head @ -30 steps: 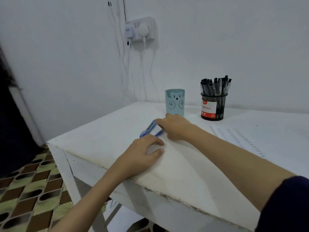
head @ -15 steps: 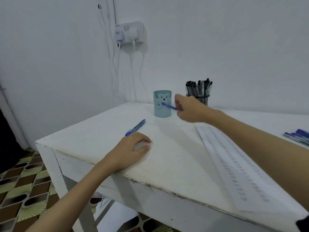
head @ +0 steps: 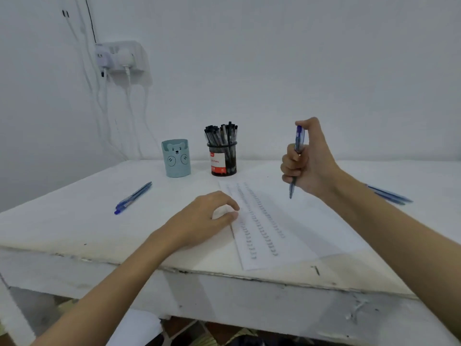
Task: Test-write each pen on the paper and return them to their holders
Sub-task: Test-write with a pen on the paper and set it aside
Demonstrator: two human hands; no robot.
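The rows of small marks on the paper [head: 294, 228] are too fine to read, and the label on the black mesh holder [head: 222, 158] is a blur of red and white. A few blue pens [head: 389, 196] near the table's right edge are partly hidden behind the right forearm, so their number cannot be told. The table [head: 74, 221] itself is cut off at the right and left borders of the view.

The right hand [head: 308, 161] is raised above the paper, fingers curled in a fist round an upright blue pen [head: 296, 156]; the thumb sits at the pen's top end and the tip points down, clear of the sheet. The left hand [head: 204, 218] rests on the table at the paper's left edge, fingers loosely curled; the fingertips seem to touch the sheet, though it holds nothing.

The paper lies near the table's front edge, below the right hand and just beside the left. Two loose blue pens [head: 133, 198] lie together toward the table's left side, well apart from both hands. At the back of the table stand a light blue bear-faced holder [head: 176, 158] and, just to its right, the mesh holder packed with black pens [head: 222, 133].
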